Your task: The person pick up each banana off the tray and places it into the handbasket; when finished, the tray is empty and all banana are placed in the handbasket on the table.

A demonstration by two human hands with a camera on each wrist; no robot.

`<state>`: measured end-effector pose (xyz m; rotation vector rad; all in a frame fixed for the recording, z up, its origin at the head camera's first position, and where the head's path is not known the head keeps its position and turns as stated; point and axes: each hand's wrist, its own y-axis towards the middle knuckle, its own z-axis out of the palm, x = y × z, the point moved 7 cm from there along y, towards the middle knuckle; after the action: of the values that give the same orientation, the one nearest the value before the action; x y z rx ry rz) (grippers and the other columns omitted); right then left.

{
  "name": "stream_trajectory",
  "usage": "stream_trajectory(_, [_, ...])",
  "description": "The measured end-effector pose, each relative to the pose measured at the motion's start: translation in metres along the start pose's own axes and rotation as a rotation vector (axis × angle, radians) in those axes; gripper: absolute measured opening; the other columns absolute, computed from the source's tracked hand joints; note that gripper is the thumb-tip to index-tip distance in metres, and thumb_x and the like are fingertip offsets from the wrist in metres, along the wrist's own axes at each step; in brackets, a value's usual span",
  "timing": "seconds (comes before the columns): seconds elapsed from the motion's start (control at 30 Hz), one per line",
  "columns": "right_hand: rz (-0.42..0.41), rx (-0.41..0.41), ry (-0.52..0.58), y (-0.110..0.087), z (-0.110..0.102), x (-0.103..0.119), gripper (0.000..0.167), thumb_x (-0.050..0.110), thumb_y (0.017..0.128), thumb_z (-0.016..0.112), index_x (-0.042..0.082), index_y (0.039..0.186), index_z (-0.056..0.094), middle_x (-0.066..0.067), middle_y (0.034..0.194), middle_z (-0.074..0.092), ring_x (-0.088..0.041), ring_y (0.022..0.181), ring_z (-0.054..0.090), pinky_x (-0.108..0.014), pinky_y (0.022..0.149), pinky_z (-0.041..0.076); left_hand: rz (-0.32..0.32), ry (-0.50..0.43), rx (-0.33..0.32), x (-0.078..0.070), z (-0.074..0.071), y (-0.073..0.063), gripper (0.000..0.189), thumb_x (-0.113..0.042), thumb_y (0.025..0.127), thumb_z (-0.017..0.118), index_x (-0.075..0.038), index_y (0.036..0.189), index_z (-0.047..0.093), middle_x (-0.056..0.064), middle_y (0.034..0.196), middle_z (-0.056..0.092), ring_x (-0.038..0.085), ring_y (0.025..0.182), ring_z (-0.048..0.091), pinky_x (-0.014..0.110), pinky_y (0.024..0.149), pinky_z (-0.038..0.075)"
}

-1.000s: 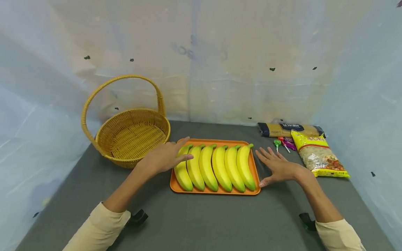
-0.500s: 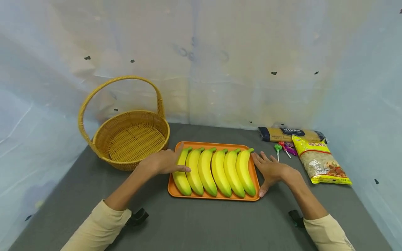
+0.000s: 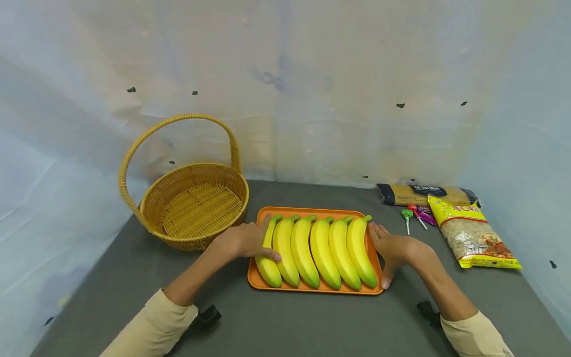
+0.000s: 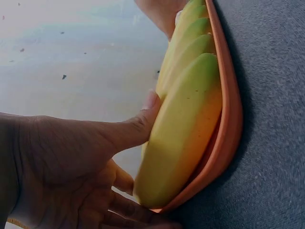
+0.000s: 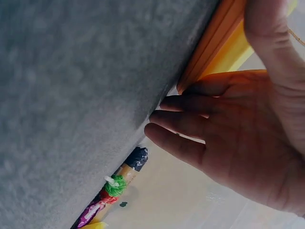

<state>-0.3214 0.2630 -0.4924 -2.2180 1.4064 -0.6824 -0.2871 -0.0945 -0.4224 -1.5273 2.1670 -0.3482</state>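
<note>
An orange tray (image 3: 314, 291) lies on the grey tabletop with a row of several yellow bananas (image 3: 304, 253) side by side on it. My left hand (image 3: 241, 241) is at the tray's left end. In the left wrist view its thumb (image 4: 136, 126) lies along the nearest banana (image 4: 176, 138), while the other fingers reach down beside the tray's rim, partly hidden. At the opposite end, my right hand (image 3: 392, 250) has its fingers extended along the tray's right edge. The right wrist view shows those straight fingers (image 5: 176, 140) close to the tabletop, next to the orange rim (image 5: 209, 45).
A wicker basket (image 3: 200, 243) with a tall handle stands at the back left, near my left hand. At the back right lie a spaghetti pack (image 3: 428, 194), a green lollipop (image 3: 407, 214), a red lollipop (image 3: 413, 209), a purple wrapper (image 3: 427, 218) and a yellow food bag (image 3: 473, 233).
My right hand has moved left, from beside the tray in against its right edge. My left hand has come down slightly at the left end. The bananas keep their row.
</note>
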Motion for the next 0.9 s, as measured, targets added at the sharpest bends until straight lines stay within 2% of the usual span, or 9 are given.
stream_trajectory(0.07, [0.002,-0.011,0.036,-0.015,-0.006,0.014,0.168,0.069,0.048,0.091,-0.005,0.165,-0.003,-0.031,0.173,-0.008,-0.052,0.161,-0.002,-0.072,0.124,0.014,0.010,0.012,-0.012,-0.002,-0.001,0.000,0.118,-0.071,0.088,0.069,-0.009,0.169,0.011,0.026,0.132,0.067,0.026,0.079,0.070,0.039,0.074,0.056])
stream_trajectory(0.13, [0.010,-0.015,0.052,-0.025,-0.012,0.027,0.165,0.062,0.051,0.094,-0.008,0.165,-0.003,-0.033,0.172,-0.007,-0.053,0.160,-0.001,-0.071,0.125,0.015,0.009,0.000,-0.010,-0.002,-0.002,0.000,0.118,-0.068,0.087,0.072,-0.009,0.169,0.011,0.026,0.124,0.070,0.031,0.083,0.072,0.041,0.074,0.058])
stream_trajectory(0.23, [0.009,-0.021,0.066,-0.034,-0.018,0.041,0.159,0.053,0.056,0.097,-0.011,0.163,-0.001,-0.036,0.171,-0.006,-0.056,0.159,0.000,-0.071,0.125,0.014,0.020,-0.056,0.007,-0.001,-0.004,0.000,0.116,-0.061,0.090,0.074,-0.009,0.169,0.007,0.023,0.105,0.075,0.034,0.077,0.073,0.040,0.067,0.059])
stream_trajectory(0.3, [0.020,-0.013,0.067,-0.033,-0.017,0.039,0.160,0.053,0.056,0.097,-0.010,0.164,-0.003,-0.035,0.171,-0.007,-0.055,0.160,-0.001,-0.072,0.124,0.014,0.034,-0.112,0.027,-0.001,-0.005,0.000,0.113,-0.054,0.093,0.075,-0.009,0.169,0.004,0.019,0.087,0.073,0.032,0.066,0.073,0.038,0.061,0.059])
stream_trajectory(0.33, [0.019,-0.011,0.065,-0.031,-0.016,0.036,0.162,0.056,0.055,0.097,-0.008,0.164,-0.004,-0.033,0.172,-0.008,-0.054,0.160,-0.001,-0.073,0.123,0.014,0.039,-0.137,0.029,-0.001,-0.005,-0.001,0.110,-0.050,0.095,0.074,-0.009,0.169,0.004,0.019,0.087,0.073,0.031,0.064,0.073,0.038,0.059,0.060])
stream_trajectory(0.43, [0.004,-0.019,0.076,-0.023,-0.011,0.024,0.166,0.063,0.051,0.094,-0.005,0.165,-0.005,-0.033,0.172,-0.009,-0.053,0.160,-0.003,-0.074,0.123,0.012,0.041,-0.177,-0.009,0.000,-0.008,0.001,0.096,-0.041,0.102,0.068,-0.006,0.169,0.007,0.023,0.105,0.072,0.029,0.061,0.072,0.036,0.057,0.058])
stream_trajectory(0.53, [0.007,-0.027,0.068,-0.018,-0.007,0.016,0.166,0.061,0.051,0.095,-0.004,0.166,-0.006,-0.032,0.172,-0.009,-0.052,0.160,-0.004,-0.071,0.125,0.011,0.029,-0.166,-0.076,0.000,-0.010,0.003,0.085,-0.037,0.106,0.061,-0.002,0.167,0.013,0.025,0.107,0.071,0.028,0.060,0.072,0.033,0.052,0.055])
stream_trajectory(0.67, [0.023,-0.016,0.058,-0.022,-0.010,0.022,0.164,0.056,0.053,0.097,-0.007,0.165,-0.005,-0.034,0.171,-0.008,-0.054,0.159,-0.003,-0.071,0.125,0.010,0.014,-0.125,-0.121,-0.001,-0.009,0.006,0.083,-0.039,0.105,0.062,-0.001,0.166,0.019,0.015,0.082,0.069,0.026,0.057,0.071,0.031,0.048,0.052])
stream_trajectory(0.9, [0.019,-0.003,0.067,-0.025,-0.011,0.025,0.164,0.060,0.051,0.095,-0.007,0.165,-0.003,-0.034,0.172,-0.007,-0.054,0.160,-0.002,-0.073,0.123,0.009,0.000,-0.163,-0.132,0.000,-0.005,0.006,0.077,-0.036,0.100,0.067,0.002,0.157,0.032,0.013,0.082,0.066,0.023,0.053,0.070,0.031,0.048,0.055])
